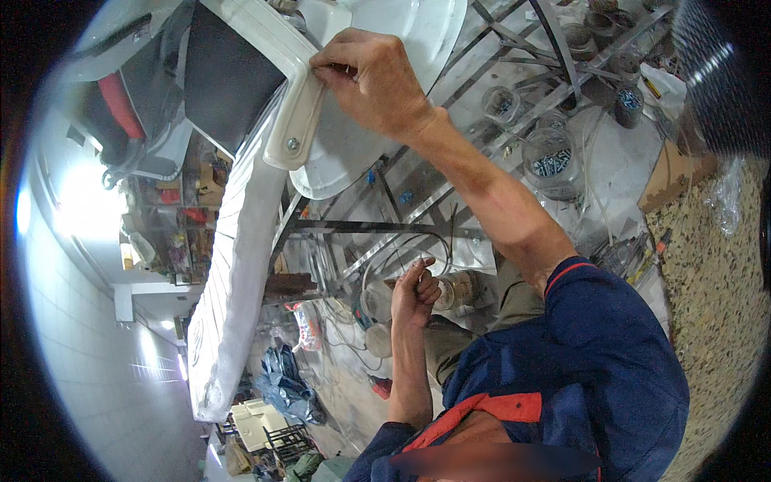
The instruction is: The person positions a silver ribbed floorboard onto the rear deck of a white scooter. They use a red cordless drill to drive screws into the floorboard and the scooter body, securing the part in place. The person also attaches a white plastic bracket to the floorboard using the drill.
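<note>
My right hand (376, 84) reaches up to a cream-white curved armrest (295, 120). Its thumb and fingers are pinched together at the armrest's edge; whatever is between them, if anything, is too small to name. A bolt head (293, 144) sits in the armrest's lower end. Beside the armrest are a dark panel (229, 68), a long ribbed white part (241, 233) and a smooth white shell (341, 161). Lower down, my left hand (415, 294) is held apart from these, fingers curled in and thumb against them. What it holds, if anything, is hidden.
Clear tubs of screws (552, 163) and a smaller tub (501, 104) stand to the right, by metal frame bars (482, 165). A speckled ledge (715, 297) runs along the right. A dark blue plastic bag (285, 381) and cables (341, 341) lie on the floor.
</note>
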The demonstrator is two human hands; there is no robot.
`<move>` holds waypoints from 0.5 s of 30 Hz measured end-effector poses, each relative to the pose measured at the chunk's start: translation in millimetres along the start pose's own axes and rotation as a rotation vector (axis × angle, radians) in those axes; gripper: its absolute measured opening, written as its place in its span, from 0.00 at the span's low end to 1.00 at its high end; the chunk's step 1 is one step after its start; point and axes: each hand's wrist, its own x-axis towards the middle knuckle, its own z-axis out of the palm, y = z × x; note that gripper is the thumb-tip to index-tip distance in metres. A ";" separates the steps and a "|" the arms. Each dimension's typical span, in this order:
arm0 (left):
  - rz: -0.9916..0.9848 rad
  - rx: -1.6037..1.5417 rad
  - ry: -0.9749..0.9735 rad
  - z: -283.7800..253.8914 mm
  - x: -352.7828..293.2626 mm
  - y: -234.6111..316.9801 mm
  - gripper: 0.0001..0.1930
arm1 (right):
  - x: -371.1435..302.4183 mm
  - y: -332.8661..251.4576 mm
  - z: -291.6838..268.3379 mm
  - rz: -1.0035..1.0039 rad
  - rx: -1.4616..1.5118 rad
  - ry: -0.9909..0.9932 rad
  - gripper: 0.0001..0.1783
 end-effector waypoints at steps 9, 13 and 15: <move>-0.018 -0.001 -0.036 -8.6 -1.4 0.7 0.15 | 3.1 -5.4 3.2 0.121 -0.252 -0.061 0.08; -0.040 -0.036 -0.064 -12.1 -1.4 -1.4 0.16 | 3.9 -6.8 1.7 0.135 -0.110 -0.017 0.09; -0.069 -0.100 -0.094 -15.0 -1.2 -3.4 0.16 | 2.7 -5.8 -1.0 0.146 -0.061 -0.051 0.10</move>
